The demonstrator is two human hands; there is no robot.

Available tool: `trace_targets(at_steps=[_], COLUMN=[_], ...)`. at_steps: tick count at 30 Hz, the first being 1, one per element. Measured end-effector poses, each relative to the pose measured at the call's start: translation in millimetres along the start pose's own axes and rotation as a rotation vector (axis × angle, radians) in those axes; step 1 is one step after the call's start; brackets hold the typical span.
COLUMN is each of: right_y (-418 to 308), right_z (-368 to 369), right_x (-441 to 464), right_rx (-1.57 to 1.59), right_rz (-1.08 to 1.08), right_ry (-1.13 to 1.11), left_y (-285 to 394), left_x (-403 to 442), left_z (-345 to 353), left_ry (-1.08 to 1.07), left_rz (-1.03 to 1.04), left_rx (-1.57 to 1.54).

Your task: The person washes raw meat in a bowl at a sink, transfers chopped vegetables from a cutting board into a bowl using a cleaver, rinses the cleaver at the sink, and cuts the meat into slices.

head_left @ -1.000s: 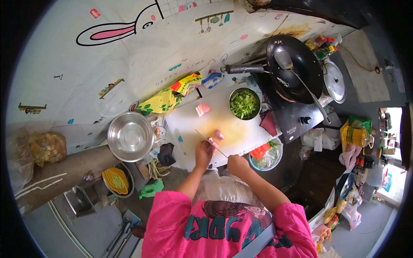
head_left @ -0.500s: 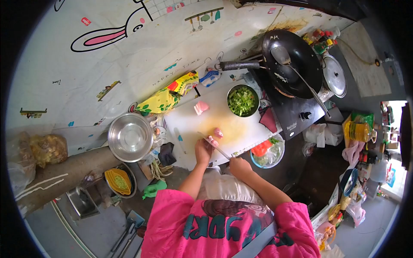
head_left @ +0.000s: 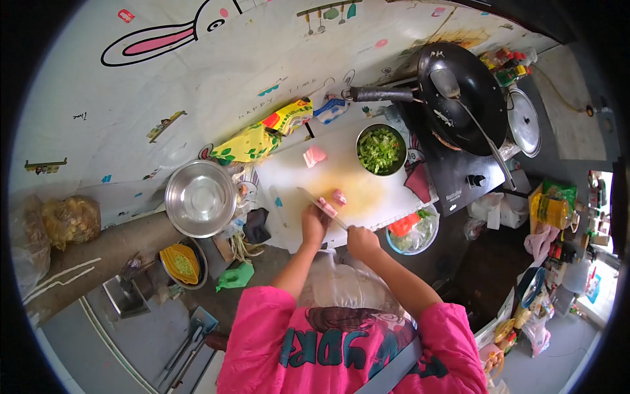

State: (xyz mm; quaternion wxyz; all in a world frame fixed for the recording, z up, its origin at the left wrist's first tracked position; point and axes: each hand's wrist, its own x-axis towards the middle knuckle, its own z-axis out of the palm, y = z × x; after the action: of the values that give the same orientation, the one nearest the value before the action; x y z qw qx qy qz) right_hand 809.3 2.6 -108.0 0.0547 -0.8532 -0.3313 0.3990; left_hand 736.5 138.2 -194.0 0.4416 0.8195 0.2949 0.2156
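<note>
My right hand (head_left: 362,243) grips a kitchen knife (head_left: 308,197) by its handle, the blade slanting to the far left over the board. My left hand (head_left: 315,225) is closed at the near side of the blade, its fingertips against a piece of pink meat (head_left: 327,207); the fingers are partly hidden. Just beyond the blade lies a smaller meat chunk (head_left: 338,196). Another pale pink piece (head_left: 314,155) rests farther back on the white cutting board (head_left: 289,226). A metal bowl of chopped greens (head_left: 381,150) stands at the board's far right.
Right of the board, a black wok (head_left: 466,118) with a spatula (head_left: 482,134) sits on a cooktop (head_left: 453,190). An empty steel basin (head_left: 200,198) stands left. Yellow packages (head_left: 249,143) lie along the wall. A bowl with red and green items (head_left: 412,231) sits below the board's right edge.
The whole view has shifted slightly, with the board's contents appearing a little farther right. Both hands stay close together, the knife still in my right hand and angled across the meat.
</note>
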Motion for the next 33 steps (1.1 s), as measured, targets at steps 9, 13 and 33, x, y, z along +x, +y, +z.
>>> trace_targets(at_steps=[9, 13, 33], right_y=[2, 27, -22], right_z=[8, 19, 12], right_x=[0, -33, 39], right_rx=[0.055, 0.079, 0.077], right_rz=[0.034, 0.07, 0.015], right_ry=[0.003, -0.01, 0.145], left_y=[56, 6, 19], left_x=[12, -1, -1], left_z=[-18, 12, -13], left_ry=[0.022, 0.08, -0.123], left_rz=[-0.195, -0.363, -0.067], left_rx=[-0.252, -0.538, 0.083])
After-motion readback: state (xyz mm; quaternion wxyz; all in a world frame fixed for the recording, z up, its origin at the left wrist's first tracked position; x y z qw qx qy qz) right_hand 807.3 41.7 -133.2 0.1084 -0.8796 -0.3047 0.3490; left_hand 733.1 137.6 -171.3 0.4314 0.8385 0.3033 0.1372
